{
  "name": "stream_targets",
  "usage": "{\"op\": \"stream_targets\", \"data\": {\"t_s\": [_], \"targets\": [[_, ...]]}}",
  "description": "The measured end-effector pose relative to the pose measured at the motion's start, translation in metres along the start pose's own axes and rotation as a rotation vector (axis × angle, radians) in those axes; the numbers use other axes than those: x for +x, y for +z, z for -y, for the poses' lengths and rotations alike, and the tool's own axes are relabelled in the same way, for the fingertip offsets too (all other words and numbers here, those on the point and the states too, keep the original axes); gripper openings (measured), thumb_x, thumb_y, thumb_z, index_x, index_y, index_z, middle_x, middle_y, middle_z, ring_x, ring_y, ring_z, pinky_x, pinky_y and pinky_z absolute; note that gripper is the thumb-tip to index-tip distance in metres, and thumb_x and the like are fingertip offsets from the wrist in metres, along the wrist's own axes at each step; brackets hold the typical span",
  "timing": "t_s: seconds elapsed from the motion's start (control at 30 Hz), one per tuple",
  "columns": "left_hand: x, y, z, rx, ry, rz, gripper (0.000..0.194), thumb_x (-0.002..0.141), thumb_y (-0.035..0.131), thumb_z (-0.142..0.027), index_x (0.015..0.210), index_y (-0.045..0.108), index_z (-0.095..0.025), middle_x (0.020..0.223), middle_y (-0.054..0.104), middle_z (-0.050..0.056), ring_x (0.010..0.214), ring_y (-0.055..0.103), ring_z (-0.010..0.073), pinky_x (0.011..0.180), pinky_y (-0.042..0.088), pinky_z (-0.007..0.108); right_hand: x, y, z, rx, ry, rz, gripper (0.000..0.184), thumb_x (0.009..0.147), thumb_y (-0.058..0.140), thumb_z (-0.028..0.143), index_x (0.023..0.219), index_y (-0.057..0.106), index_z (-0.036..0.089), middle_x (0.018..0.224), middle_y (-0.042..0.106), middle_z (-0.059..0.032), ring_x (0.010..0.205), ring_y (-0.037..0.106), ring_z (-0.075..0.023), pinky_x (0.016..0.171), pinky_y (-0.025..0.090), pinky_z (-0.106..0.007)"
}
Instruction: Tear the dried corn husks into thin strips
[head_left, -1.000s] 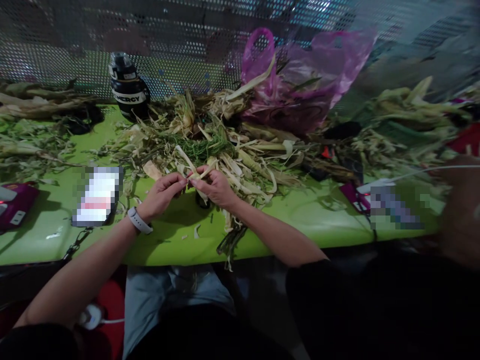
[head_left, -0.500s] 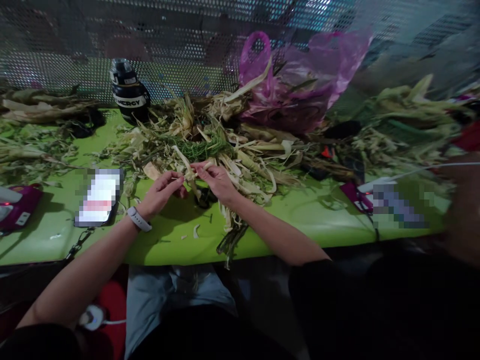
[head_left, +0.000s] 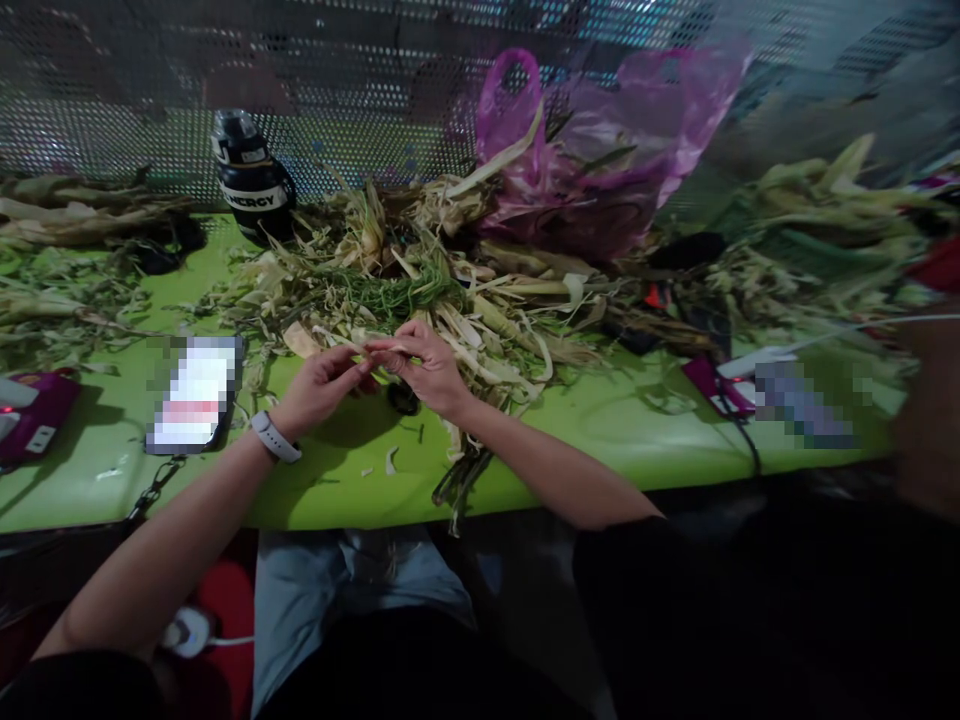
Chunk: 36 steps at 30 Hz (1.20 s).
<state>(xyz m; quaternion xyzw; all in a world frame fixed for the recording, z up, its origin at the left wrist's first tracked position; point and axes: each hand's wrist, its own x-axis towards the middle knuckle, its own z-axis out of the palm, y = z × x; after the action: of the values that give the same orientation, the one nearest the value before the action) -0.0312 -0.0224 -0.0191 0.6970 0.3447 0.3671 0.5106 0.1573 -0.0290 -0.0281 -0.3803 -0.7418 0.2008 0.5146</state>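
Over the heap of husks, my left hand (head_left: 319,388) and my right hand (head_left: 431,372) meet at their fingertips. Both are closed in a pinch, and what they hold between them is hidden by the fingers. A white band (head_left: 274,437) circles my left wrist. Just behind my hands lies a tangle of green plaited strands (head_left: 397,292) among pale dry corn husks (head_left: 495,325). A small black round object (head_left: 405,398) sits on the green tabletop (head_left: 330,490) below my right hand. Dark stalks (head_left: 461,480) hang over the front edge beneath my right forearm.
A black bottle (head_left: 255,190) stands at the back left, and a phone (head_left: 196,395) lies left of my hands. Behind the heap rests a pink plastic bag (head_left: 592,190). Purple power banks (head_left: 716,388) flank the area. Another person's arm (head_left: 930,420) is at the right edge.
My hands have come together, the right fingers moving left and folding over the left fingertips. The pale husk strip that stuck out between them no longer shows there.
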Motion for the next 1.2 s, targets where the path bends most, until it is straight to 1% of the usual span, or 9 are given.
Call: {"op": "stream_targets", "data": {"t_s": [0.17, 0.27, 0.37, 0.5, 0.63, 0.8, 0.9, 1.03, 1.2], "targets": [[-0.001, -0.001, 0.003, 0.200, 0.310, -0.256, 0.045, 0.083, 0.063, -0.042, 0.122, 0.055, -0.020, 0.121, 0.061, 0.013, 0.103, 0.063, 0.0200, 0.088, 0.052, 0.034, -0.006, -0.004, 0.009, -0.163, -0.354, 0.001, 0.025, 0.091, 0.054, 0.023, 0.111, 0.068, 0.028, 0.095, 0.057, -0.0046, 0.090, 0.055, -0.0139, 0.078, 0.049, -0.029], [-0.002, 0.000, 0.003, 0.214, 0.312, -0.333, 0.053, 0.084, 0.064, -0.042, 0.128, 0.046, -0.020, 0.114, 0.062, 0.013, 0.095, 0.066, 0.0181, 0.082, 0.055, 0.032, -0.008, -0.005, 0.009, -0.256, -0.441, 0.007, 0.026, 0.088, 0.054, 0.020, 0.110, 0.067, 0.027, 0.099, 0.059, -0.0061, 0.093, 0.056, -0.0161, 0.080, 0.050, -0.032], [-0.002, -0.001, 0.006, 0.307, 0.351, -0.337, 0.036, 0.086, 0.061, -0.038, 0.115, 0.055, -0.017, 0.107, 0.065, 0.011, 0.094, 0.066, 0.0184, 0.082, 0.055, 0.031, -0.008, -0.007, 0.008, -0.310, -0.469, 0.042, 0.026, 0.086, 0.053, 0.021, 0.108, 0.067, 0.025, 0.098, 0.060, -0.0070, 0.093, 0.057, -0.0185, 0.081, 0.050, -0.036], [0.001, -0.004, 0.016, 0.336, 0.464, -0.294, 0.029, 0.087, 0.060, -0.031, 0.114, 0.060, -0.019, 0.109, 0.066, 0.010, 0.098, 0.066, 0.0186, 0.084, 0.055, 0.031, -0.005, -0.010, 0.011, -0.133, -0.513, 0.098, 0.026, 0.084, 0.053, 0.027, 0.106, 0.065, 0.020, 0.095, 0.060, -0.0085, 0.091, 0.058, -0.0200, 0.078, 0.050, -0.037], [0.002, -0.004, 0.018, 0.310, 0.498, -0.319, 0.030, 0.085, 0.063, -0.027, 0.114, 0.059, -0.020, 0.109, 0.065, 0.010, 0.092, 0.067, 0.0170, 0.080, 0.056, 0.031, -0.003, -0.008, 0.017, -0.018, -0.333, 0.009, 0.014, 0.087, 0.052, 0.022, 0.093, 0.064, 0.018, 0.088, 0.061, -0.0067, 0.085, 0.059, -0.0161, 0.075, 0.051, -0.033], [-0.003, 0.000, 0.000, 0.146, 0.219, -0.196, 0.022, 0.087, 0.059, -0.036, 0.095, 0.062, -0.016, 0.080, 0.069, 0.006, 0.071, 0.066, 0.0142, 0.066, 0.054, 0.026, -0.004, -0.002, 0.020, 0.052, -0.144, -0.079, 0.011, 0.086, 0.058, 0.026, 0.095, 0.061, 0.020, 0.089, 0.064, -0.0036, 0.079, 0.061, -0.0126, 0.075, 0.051, -0.029], [-0.004, 0.000, -0.007, -0.066, 0.092, -0.181, 0.026, 0.085, 0.061, -0.041, 0.085, 0.063, -0.015, 0.071, 0.069, 0.004, 0.064, 0.065, 0.0136, 0.064, 0.053, 0.026, -0.004, -0.001, 0.018, 0.261, 0.097, -0.084, 0.016, 0.087, 0.059, 0.035, 0.096, 0.060, 0.021, 0.087, 0.065, -0.0014, 0.074, 0.062, -0.0106, 0.069, 0.053, -0.025], [-0.001, -0.003, -0.002, -0.408, 0.080, -0.281, 0.035, 0.084, 0.059, -0.050, 0.084, 0.065, -0.016, 0.078, 0.069, 0.006, 0.072, 0.066, 0.0157, 0.072, 0.054, 0.030, 0.000, 0.002, 0.009, 0.533, 0.384, -0.099, 0.028, 0.081, 0.064, 0.047, 0.089, 0.059, 0.021, 0.074, 0.063, 0.0022, 0.061, 0.060, -0.0088, 0.057, 0.052, -0.022], [0.002, 0.001, 0.005, -0.392, -0.013, -0.248, 0.036, 0.076, 0.071, -0.042, 0.104, 0.065, -0.020, 0.101, 0.071, 0.006, 0.096, 0.066, 0.0191, 0.087, 0.053, 0.032, 0.003, 0.006, 0.001, 0.639, 0.530, -0.122, 0.036, 0.073, 0.070, 0.052, 0.087, 0.061, 0.021, 0.075, 0.066, 0.0020, 0.062, 0.063, -0.0100, 0.057, 0.054, -0.023]]}}
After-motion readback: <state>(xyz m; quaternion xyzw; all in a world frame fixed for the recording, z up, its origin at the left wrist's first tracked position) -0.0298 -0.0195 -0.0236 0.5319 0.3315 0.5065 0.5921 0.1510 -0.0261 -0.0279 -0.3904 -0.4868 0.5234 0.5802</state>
